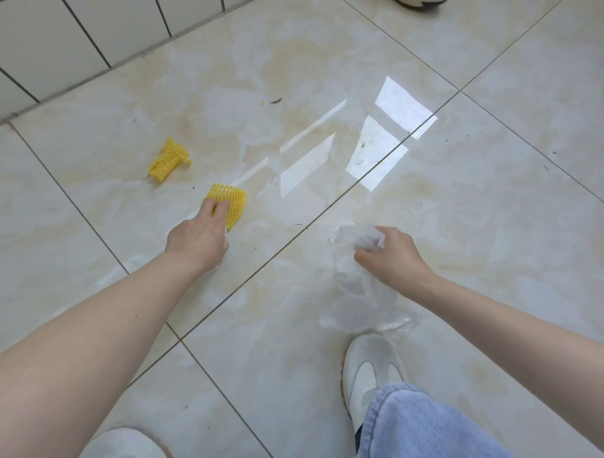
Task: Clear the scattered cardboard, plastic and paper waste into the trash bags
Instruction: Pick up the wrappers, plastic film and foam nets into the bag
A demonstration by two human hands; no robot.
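A yellow foam net sleeve lies on the glossy floor tiles, and my left hand pinches its near edge with fingers and thumb. Something white shows under that hand's palm, too hidden to name. A second yellow foam net lies loose farther left, towards the wall. My right hand is closed on a crumpled clear plastic bag, whose lower part trails over the floor down to my right shoe. No trash bag other than this plastic is in view.
My white shoes stand at the bottom, the right one touching the plastic's end. A white tiled wall runs along the top left. A dark round object sits at the top edge. Small dark specks dot the tiles.
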